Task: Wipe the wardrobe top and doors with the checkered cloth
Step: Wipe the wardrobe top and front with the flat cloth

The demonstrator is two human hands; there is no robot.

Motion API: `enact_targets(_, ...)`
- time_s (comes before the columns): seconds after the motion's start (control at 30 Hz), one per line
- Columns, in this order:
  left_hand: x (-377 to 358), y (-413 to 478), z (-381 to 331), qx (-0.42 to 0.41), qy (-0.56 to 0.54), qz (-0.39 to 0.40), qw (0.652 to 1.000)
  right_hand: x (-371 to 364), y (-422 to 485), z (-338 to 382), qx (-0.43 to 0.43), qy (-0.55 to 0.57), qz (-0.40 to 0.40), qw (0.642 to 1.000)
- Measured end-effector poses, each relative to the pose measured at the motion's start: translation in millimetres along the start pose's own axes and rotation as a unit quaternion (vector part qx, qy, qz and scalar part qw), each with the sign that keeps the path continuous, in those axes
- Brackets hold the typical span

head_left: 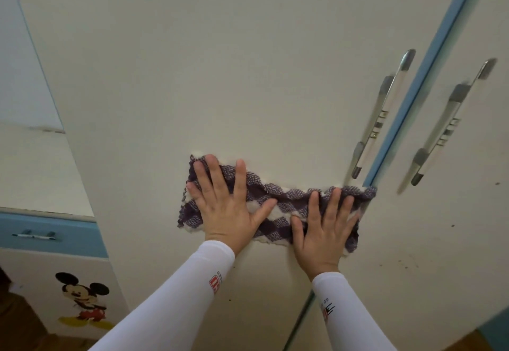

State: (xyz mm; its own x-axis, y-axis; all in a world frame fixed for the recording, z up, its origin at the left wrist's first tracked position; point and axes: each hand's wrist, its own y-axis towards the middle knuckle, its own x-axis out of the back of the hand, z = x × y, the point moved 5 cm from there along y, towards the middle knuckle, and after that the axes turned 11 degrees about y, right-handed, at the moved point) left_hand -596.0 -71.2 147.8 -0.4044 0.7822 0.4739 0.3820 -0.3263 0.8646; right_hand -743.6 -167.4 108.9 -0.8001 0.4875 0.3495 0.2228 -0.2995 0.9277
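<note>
Most of the view is filled by the cream wardrobe door (220,75). The checkered cloth (289,196) is laid flat on it, its right end at the blue strip (413,97), likely so dirt can be rubbed off. It is pressed on by the left hand (225,210) and the right hand (322,235), fingers spread wide for a good push. The handles (382,113) are blurred. The wardrobe top is cut off and cannot be seen

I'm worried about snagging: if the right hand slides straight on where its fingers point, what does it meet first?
Probably the lower end of the nearer door handle, above the right hand pressing the checkered cloth; only its little-finger side lines up, so it might pass.
</note>
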Motion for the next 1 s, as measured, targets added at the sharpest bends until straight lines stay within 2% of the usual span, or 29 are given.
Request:
enact_targets(0.17,-11,-29,9,-0.035,0.005,0.0,0.999,-13,-35,1,-0.039,0.001,0.018,0.999)
enact_targets(0.27,-14,-38,18,-0.032,-0.007,0.008,0.999,-19,-35,14,-0.103,0.028,0.011,0.994)
enact_targets(0.37,-15,-44,28,-0.032,-0.062,0.047,0.996,-27,-34,37,-0.167,0.067,-0.001,0.984)
enact_targets(0.47,-10,-45,33,-0.05,-0.155,0.082,0.983,-40,-31,65,-0.186,0.079,-0.02,0.979)
enact_targets(0.6,4,-44,43,-0.087,-0.24,0.11,0.961,-63,-27,100,-0.165,0.039,-0.063,0.983)
enact_targets(0.77,12,-45,69,-0.136,-0.252,0.097,0.953,-90,-27,132,-0.131,-0.029,-0.118,0.984)
enact_targets(1.0,-1,-73,132,-0.103,-0.259,0.032,0.96,-114,-41,187,-0.004,-0.026,-0.056,0.998)
